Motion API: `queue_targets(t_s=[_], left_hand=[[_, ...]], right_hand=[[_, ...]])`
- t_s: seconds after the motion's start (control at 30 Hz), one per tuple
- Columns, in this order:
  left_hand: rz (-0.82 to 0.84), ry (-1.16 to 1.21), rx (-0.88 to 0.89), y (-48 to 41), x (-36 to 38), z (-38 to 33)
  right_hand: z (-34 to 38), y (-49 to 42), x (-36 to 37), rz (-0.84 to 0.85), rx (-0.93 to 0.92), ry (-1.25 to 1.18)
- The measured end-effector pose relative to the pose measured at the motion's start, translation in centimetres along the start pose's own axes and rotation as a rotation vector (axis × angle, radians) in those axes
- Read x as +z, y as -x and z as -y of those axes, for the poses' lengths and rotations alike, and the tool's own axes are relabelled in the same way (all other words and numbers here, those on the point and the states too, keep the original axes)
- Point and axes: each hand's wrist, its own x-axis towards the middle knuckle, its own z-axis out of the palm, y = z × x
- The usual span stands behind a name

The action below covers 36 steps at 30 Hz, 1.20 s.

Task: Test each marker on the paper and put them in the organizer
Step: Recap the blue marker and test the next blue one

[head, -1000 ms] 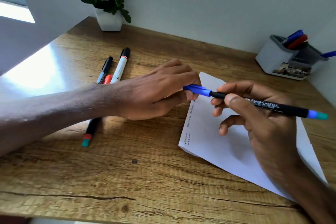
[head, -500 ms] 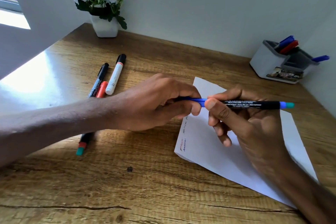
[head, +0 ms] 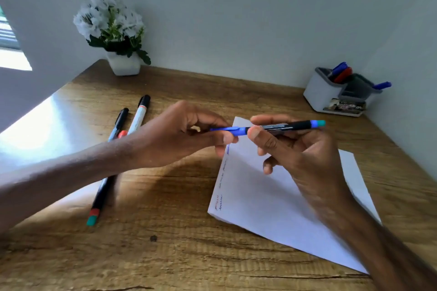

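A black marker [head: 287,125] with a blue cap [head: 230,129] and a blue-teal end is held level above the white paper [head: 264,203]. My right hand [head: 295,149] grips its black barrel. My left hand [head: 184,133] pinches the blue cap, which sits on the marker. The paper carries several short scribbles along its left edge. Three more markers lie on the desk to the left: a white one with a black cap [head: 140,113], a black one [head: 119,123] and a black one with a red-teal end [head: 100,198]. The grey organizer [head: 324,94] at the far right holds blue and red markers.
A white pot of white flowers [head: 124,64] stands at the back left of the wooden desk [head: 165,255]. Walls close the desk in at the back and on the right. A bright patch of window light falls on the desk's left side.
Both hands have risen slightly with the marker, which now lies level. My left hand has closed over the blue cap. The camera has tilted up and back.
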Motion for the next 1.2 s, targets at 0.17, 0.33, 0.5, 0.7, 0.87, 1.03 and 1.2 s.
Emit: queue_targets(t_s=[0.17,0.33,0.5,0.7,0.87,1.03,1.2], left_hand=[[-0.18,0.057,0.005,-0.8,-0.5,0.6],[-0.306,0.239,-0.047,-2.1,-0.5,-0.7],[-0.231,0.262,0.028,-4.9,0.5,-4.1],[-0.197,0.25,0.005,-9.7,3.3,-6.9],[0.01,-0.159,0.038,-12.4,6.4,-4.8],[0.305,-0.398,0.026,-13.4,8.6,-4.1],[0.369,-0.49,0.017,-13.7,8.9,-4.6]], right_hand=[[0.3,-0.6,-1.2,-0.171,0.034,-0.126],[0.0,-0.7,-1.9,-0.202,-0.093,0.122],[-0.3,-0.7,-2.4,-0.114,-0.307,0.59],[0.9,-2.6,-5.4,-0.154,-0.267,0.705],[1.9,-6.1,-10.8,-0.352,-0.268,0.676],[2.2,-9.9,-15.0,-0.488,-0.3,0.632],[1.6,-13.3,-18.5,-0.715,-0.44,0.631]])
